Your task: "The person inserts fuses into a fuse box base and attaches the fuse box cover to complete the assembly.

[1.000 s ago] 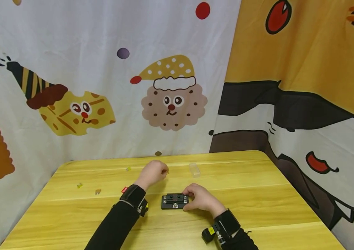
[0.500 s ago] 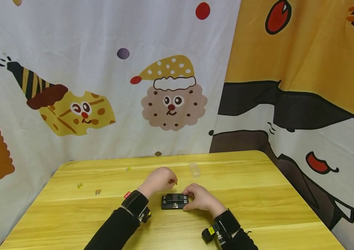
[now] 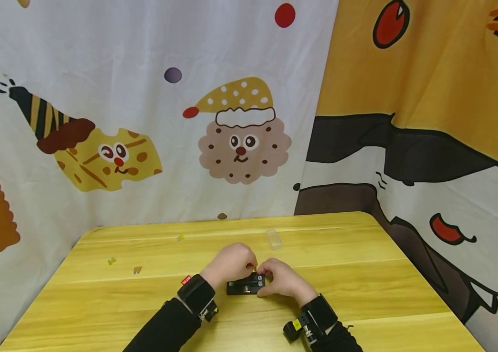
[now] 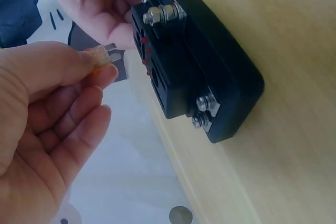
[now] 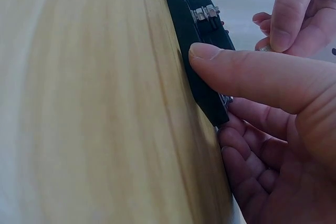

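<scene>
A black fuse block [image 3: 239,290] with metal screw terminals lies on the wooden table. My right hand [image 3: 285,279] grips its right end, thumb on the near edge and fingers at the far side. Between thumb and index finger my left hand [image 3: 231,263] pinches a small translucent orange blade fuse [image 4: 97,59]. Two metal prongs of the fuse point toward the block's slotted, red-dotted top [image 4: 157,72], with a small gap between in the left wrist view. From the head view, the left hand covers part of the block's upper left.
Left on the table [image 3: 77,298] lie a brownish blade fuse [image 3: 137,270], a yellow-green piece [image 3: 112,261] and another small yellowish piece [image 3: 180,238]. A clear plastic box [image 3: 273,239] sits toward the back. Behind the table hangs a printed curtain [image 3: 143,98].
My left hand has come nearer and to the right with the blade fuse, from behind the fuse block to over it. My right hand and the block have stayed in place.
</scene>
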Action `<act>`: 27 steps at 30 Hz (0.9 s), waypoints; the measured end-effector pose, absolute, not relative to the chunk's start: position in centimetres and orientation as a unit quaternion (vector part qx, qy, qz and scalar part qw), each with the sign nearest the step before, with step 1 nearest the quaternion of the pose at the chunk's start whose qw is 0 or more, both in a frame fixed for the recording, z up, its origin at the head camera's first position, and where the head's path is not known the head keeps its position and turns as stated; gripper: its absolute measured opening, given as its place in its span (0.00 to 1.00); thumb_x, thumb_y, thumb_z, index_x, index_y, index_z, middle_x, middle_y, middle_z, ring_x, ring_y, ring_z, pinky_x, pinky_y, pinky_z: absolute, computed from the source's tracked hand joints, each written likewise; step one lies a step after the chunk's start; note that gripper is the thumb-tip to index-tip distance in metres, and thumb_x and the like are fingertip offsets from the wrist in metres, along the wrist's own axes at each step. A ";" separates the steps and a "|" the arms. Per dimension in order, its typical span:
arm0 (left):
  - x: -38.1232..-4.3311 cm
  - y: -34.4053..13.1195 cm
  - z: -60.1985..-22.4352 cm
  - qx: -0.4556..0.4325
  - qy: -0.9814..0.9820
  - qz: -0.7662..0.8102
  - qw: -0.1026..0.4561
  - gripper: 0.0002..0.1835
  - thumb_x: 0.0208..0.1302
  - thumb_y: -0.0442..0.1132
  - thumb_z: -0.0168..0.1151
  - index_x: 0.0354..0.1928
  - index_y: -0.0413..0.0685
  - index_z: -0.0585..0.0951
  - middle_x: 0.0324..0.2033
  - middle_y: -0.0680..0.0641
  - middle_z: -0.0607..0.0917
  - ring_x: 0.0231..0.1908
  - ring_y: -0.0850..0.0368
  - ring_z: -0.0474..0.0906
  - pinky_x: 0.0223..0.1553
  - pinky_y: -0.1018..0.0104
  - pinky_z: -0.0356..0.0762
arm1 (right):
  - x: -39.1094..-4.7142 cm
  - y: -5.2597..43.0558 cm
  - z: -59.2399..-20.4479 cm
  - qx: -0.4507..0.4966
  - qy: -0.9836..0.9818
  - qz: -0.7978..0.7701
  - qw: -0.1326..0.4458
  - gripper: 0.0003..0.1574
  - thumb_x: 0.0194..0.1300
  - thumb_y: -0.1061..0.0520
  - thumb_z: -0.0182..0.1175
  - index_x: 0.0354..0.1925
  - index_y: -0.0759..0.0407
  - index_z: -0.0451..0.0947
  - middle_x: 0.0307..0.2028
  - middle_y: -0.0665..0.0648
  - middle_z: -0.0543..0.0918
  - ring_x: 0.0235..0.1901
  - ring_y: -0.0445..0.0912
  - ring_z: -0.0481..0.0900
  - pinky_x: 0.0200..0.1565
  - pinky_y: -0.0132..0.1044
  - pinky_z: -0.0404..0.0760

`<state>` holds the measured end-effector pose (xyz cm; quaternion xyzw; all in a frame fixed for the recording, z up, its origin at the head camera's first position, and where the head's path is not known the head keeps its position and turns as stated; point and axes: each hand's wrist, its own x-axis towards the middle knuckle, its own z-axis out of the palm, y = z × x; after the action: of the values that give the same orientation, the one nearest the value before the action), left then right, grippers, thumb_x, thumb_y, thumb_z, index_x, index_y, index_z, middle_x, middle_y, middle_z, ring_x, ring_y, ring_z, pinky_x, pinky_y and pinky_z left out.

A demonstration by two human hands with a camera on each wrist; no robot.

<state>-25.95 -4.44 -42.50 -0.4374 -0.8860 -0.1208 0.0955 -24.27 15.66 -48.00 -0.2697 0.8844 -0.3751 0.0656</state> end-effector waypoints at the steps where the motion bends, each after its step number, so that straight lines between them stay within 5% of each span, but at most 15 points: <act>1: -25.9 -4.4 -42.6 -0.434 -0.888 -0.119 0.093 0.17 0.53 0.27 0.65 0.16 0.55 0.73 0.17 0.59 0.66 0.21 0.65 0.56 0.26 0.74 0.55 | -24.3 15.6 -48.0 -0.270 0.885 -0.375 0.065 0.27 0.44 0.57 0.80 0.42 0.62 0.81 0.40 0.52 0.77 0.40 0.46 0.74 0.46 0.41 0.75; 27: -25.1 -3.6 -43.0 -0.408 -0.907 -0.065 0.083 0.14 0.57 0.32 0.69 0.17 0.56 0.80 0.17 0.61 0.73 0.21 0.68 0.66 0.28 0.76 0.67 | -24.4 15.8 -48.2 -0.276 0.882 -0.377 0.062 0.26 0.45 0.57 0.80 0.42 0.60 0.80 0.40 0.51 0.76 0.39 0.45 0.73 0.45 0.40 0.74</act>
<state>-25.08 -3.63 -42.98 -0.4083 -0.9067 -0.0654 0.0835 -24.43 15.85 -48.22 -0.2760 0.8821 -0.3767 0.0622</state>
